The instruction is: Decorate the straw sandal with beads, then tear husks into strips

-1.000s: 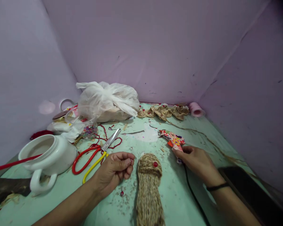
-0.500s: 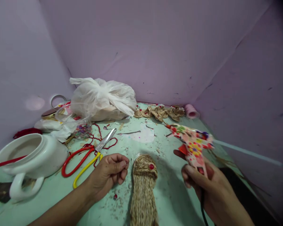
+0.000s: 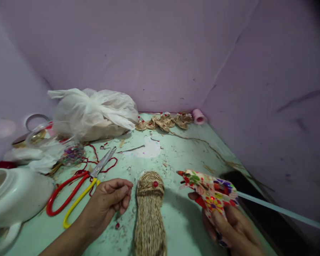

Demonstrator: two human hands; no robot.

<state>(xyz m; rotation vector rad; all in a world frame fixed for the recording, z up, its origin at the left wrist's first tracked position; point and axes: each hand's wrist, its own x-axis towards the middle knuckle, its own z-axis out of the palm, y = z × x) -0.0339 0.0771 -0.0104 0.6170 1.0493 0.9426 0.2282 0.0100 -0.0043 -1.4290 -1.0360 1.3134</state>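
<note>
My right hand (image 3: pixel 229 227) is wrapped round a floral-patterned hot glue gun (image 3: pixel 212 193), with a translucent glue stick (image 3: pixel 280 209) coming out of its back. The orange nozzle points left, above the table and apart from the woven piece. A long braided straw piece (image 3: pixel 150 220), rounded at its far end like a small slipper, lies between my hands. One red bead (image 3: pixel 155 184) sits on its band. My left hand (image 3: pixel 109 199) is just left of it, thumb and fingers pinched together. What they hold, if anything, is hidden. A loose red bead (image 3: pixel 117 225) lies below that hand.
Red-and-yellow scissors (image 3: pixel 96 170) lie by red yarn (image 3: pixel 112 165) on the left. A white pot (image 3: pixel 24 192) stands at the left edge, a tied plastic bag (image 3: pixel 96 113) behind. Straw ornaments (image 3: pixel 162 122) and a pink spool (image 3: pixel 199 116) line the back; a dark flat object (image 3: pixel 261 209) lies right.
The view has swung right, so the scene sits further left. My right hand has lowered the glue gun toward me. My left hand stays pinched beside the straw piece.
</note>
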